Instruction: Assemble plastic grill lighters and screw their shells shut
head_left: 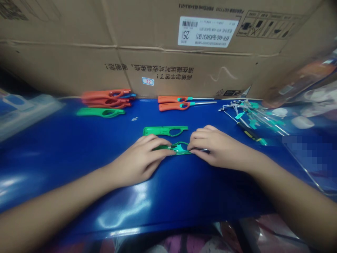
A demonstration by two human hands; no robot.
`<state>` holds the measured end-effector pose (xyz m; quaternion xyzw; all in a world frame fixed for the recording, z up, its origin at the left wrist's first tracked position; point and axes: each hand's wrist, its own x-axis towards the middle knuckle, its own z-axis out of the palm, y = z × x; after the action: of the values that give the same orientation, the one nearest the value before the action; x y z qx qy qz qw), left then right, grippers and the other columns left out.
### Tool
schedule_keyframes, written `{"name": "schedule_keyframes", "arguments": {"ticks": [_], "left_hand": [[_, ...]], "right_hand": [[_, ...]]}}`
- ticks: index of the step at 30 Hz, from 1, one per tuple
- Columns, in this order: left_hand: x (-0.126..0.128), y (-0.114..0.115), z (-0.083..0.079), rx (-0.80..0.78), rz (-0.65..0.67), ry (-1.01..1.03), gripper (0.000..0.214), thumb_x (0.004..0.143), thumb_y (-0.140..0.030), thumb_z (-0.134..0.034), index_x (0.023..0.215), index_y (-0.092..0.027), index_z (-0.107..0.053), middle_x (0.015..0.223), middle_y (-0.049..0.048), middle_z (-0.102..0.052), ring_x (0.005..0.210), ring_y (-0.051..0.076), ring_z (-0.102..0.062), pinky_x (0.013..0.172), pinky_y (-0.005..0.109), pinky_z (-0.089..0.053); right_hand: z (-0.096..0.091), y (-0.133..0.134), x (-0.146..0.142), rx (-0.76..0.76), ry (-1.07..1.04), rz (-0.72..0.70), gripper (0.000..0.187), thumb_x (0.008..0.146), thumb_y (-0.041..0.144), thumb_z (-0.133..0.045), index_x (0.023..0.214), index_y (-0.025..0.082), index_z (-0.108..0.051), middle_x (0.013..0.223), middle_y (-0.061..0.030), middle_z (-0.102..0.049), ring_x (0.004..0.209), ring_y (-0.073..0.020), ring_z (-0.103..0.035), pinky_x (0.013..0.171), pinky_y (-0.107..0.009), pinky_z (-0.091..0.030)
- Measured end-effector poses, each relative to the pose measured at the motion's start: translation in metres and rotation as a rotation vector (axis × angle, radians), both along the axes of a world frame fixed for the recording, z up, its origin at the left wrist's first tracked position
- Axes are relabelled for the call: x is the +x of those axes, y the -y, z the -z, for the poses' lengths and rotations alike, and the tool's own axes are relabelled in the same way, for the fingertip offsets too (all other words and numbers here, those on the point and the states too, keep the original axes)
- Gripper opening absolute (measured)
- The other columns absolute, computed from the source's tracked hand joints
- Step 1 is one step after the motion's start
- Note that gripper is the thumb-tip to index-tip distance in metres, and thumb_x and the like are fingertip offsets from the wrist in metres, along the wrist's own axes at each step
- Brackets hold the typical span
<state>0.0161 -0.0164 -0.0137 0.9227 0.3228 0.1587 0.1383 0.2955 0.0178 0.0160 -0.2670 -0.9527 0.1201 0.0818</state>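
Between my two hands, low over the blue table, is a green lighter shell (181, 151) with teal and dark parts lying in it. My left hand (147, 158) pinches its left end with thumb and fingers. The fingers of my right hand (210, 144) are closed on its right end, where a bit of metal tube shows beyond the thumb. Just behind lies a second green shell half (165, 131), its hollow side showing and touched by neither hand. What sits under my fingertips is partly hidden.
Orange lighter shells (105, 102) and a green one lie back left; two orange lighters (175, 106) with metal tubes lie back centre. Right are teal-ended tubes and wires (252, 114) and a screwdriver (249, 131). A cardboard box (147, 52) walls the rear of the blue table (79, 158).
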Motion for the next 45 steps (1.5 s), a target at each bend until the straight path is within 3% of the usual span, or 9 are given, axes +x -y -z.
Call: {"name": "schedule_keyframes", "arguments": {"ticks": [3,7,15,25,33,39,45], "left_hand": [[0.0,0.0,0.0,0.003,0.001,0.004,0.038,0.101,-0.017,-0.046,0.132,-0.029,-0.063,0.135,0.0076,-0.061,0.118,0.026,-0.053,0.1,0.043,-0.043],[-0.002,0.0,0.0,0.011,0.001,0.01,0.038,0.1,-0.016,-0.047,0.132,-0.029,-0.063,0.135,0.0075,-0.061,0.118,0.026,-0.053,0.099,0.043,-0.044],[-0.003,-0.002,0.001,0.012,-0.005,0.002,0.037,0.1,-0.016,-0.046,0.131,-0.029,-0.064,0.134,0.0075,-0.061,0.119,0.026,-0.054,0.098,0.043,-0.044],[-0.004,-0.004,0.003,0.002,0.012,0.011,0.038,0.1,-0.015,-0.045,0.131,-0.028,-0.063,0.134,0.0076,-0.061,0.121,0.026,-0.053,0.101,0.043,-0.044],[-0.004,-0.003,-0.002,0.042,0.025,0.0,0.037,0.101,-0.018,-0.047,0.134,-0.027,-0.059,0.135,0.0077,-0.059,0.122,0.024,-0.055,0.103,0.042,-0.044],[-0.012,-0.012,-0.006,0.115,-0.147,0.046,0.034,0.1,-0.027,-0.052,0.132,-0.02,-0.06,0.132,0.0102,-0.062,0.122,0.026,-0.056,0.105,0.044,-0.043],[-0.022,-0.03,0.001,0.105,-0.275,0.145,0.028,0.101,-0.029,-0.05,0.118,-0.015,-0.067,0.119,0.0103,-0.071,0.113,0.025,-0.063,0.108,0.045,-0.044]], "right_hand": [[0.0,-0.001,-0.001,-0.048,-0.018,0.091,0.008,0.094,0.02,-0.06,0.098,0.021,-0.068,0.097,-0.0041,-0.069,0.089,-0.0185,-0.061,0.08,-0.033,-0.04],[-0.004,-0.006,0.002,-0.231,-0.104,0.245,0.009,0.092,0.027,-0.063,0.093,0.02,-0.068,0.088,-0.0026,-0.067,0.076,-0.0149,-0.058,0.069,-0.028,-0.044],[-0.004,-0.016,0.011,-0.522,-0.117,0.353,0.018,0.083,0.037,-0.071,0.084,0.018,-0.072,0.072,0.0003,-0.064,0.065,-0.0132,-0.054,0.06,-0.026,-0.044],[0.004,-0.019,0.008,-0.511,-0.107,0.383,0.019,0.083,0.037,-0.07,0.078,0.018,-0.072,0.065,0.0005,-0.061,0.061,-0.0122,-0.051,0.056,-0.025,-0.04],[0.003,-0.011,0.003,-0.385,-0.201,0.235,0.008,0.085,0.023,-0.07,0.091,0.018,-0.069,0.088,-0.0028,-0.065,0.077,-0.0135,-0.056,0.072,-0.028,-0.048],[0.006,-0.008,-0.001,-0.321,-0.194,0.184,0.006,0.088,0.017,-0.065,0.084,0.018,-0.069,0.085,-0.0021,-0.067,0.075,-0.0132,-0.057,0.071,-0.027,-0.047],[0.008,-0.009,0.001,-0.319,-0.218,0.163,0.006,0.088,0.019,-0.066,0.083,0.019,-0.069,0.085,-0.0015,-0.066,0.075,-0.0129,-0.057,0.07,-0.026,-0.046]]}}
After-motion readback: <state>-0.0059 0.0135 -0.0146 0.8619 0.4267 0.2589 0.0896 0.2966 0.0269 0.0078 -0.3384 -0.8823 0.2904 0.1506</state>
